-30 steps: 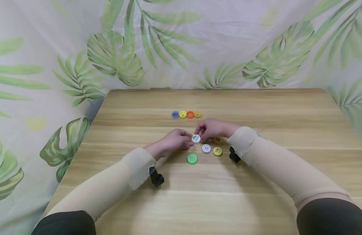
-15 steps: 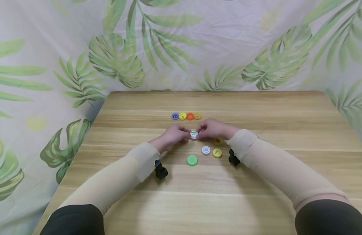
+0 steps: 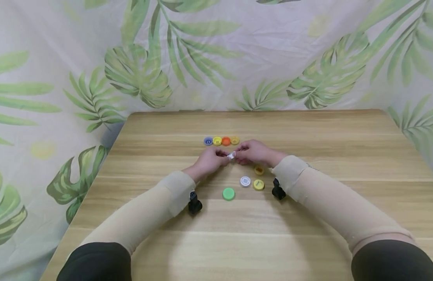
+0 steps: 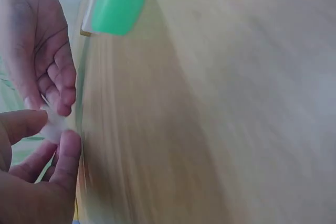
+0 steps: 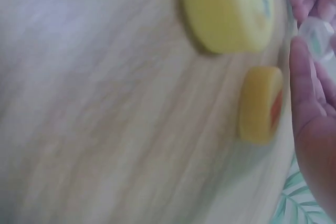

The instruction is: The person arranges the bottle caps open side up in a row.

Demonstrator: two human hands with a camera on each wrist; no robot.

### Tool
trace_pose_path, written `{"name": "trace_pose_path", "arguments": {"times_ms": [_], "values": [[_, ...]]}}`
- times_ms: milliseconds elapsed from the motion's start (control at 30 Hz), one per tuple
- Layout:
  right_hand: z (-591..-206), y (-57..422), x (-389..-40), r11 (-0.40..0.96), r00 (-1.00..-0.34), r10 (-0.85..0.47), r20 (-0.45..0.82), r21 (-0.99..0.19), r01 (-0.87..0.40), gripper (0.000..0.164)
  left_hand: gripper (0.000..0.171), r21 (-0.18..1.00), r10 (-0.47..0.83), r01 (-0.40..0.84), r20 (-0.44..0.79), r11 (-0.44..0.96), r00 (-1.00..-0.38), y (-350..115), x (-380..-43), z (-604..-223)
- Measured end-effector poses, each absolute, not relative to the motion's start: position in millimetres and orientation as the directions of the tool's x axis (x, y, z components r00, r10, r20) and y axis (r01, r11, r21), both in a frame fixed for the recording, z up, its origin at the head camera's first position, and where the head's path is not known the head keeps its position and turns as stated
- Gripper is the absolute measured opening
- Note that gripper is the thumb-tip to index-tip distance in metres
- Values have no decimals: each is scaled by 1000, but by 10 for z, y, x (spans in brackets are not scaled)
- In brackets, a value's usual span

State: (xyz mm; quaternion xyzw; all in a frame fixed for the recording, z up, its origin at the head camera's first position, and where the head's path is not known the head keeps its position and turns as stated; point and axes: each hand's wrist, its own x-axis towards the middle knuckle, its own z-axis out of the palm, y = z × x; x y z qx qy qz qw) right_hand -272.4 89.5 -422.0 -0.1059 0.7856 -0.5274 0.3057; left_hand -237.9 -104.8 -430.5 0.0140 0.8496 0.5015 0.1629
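A small white bottle cap (image 3: 231, 155) with a green mark is pinched between my two hands, just in front of a row of caps. My left hand (image 3: 210, 160) grips its left side between thumb and fingertips. From the other side, the fingertips of my right hand (image 3: 254, 152) hold it too. The head view shows the cap tilted nearly edge-on; the left wrist view has it as a blurred white cap (image 4: 53, 125), partly covered by fingers. In the right wrist view the held cap (image 5: 317, 38) shows green on its face.
Behind the hands, a blue cap (image 3: 208, 141), a yellow cap (image 3: 217, 141), an orange cap (image 3: 226, 141) and a gold cap (image 3: 235, 140) stand side by side. Nearer lie a green cap (image 3: 228, 194), a white cap (image 3: 245, 182), a yellow cap (image 3: 258, 184) and an orange-yellow cap (image 3: 259, 170).
Both hands have moved away from the body toward the row, carrying the white cap. Its printed face, turned up before, has tipped until the cap is almost edge-on. The other caps stayed put.
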Motion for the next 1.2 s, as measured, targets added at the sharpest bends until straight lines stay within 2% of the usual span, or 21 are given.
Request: {"name": "trace_pose_path", "arguments": {"times_ms": [167,267,467,567,800,1000,1200], "values": [[-4181,893,-2749,430,-835,-422,-353,-889,159,25,26,868,163,-114,-217,483,-962,-971,-2433,-4318],[-4177,899,-2754,380,-861,-387,-330,-908,178,24,24,885,146,-114,-200,452,-969,-933,-2461,-4344],[-4160,953,-2812,205,-889,-346,-299,-949,240,23,27,949,117,-200,-234,244,-965,-838,-2561,-4325],[-4130,965,-2847,203,-896,-338,-289,-952,230,22,30,960,84,-233,-248,157,-965,-773,-2608,-4286],[-4129,900,-2886,216,-927,-284,-245,-958,187,22,35,959,11,-249,-253,135,-967,-661,-2660,-4261],[-4164,914,-2945,223,-949,-232,-213,-961,161,21,36,969,-3,-246,-246,6,-969,-595,-2702,-4220],[-4175,946,-2983,221,-951,-188,-246,-954,203,24,38,959,10,-279,-280,38,-960,-558,-2736,-4172]]}}
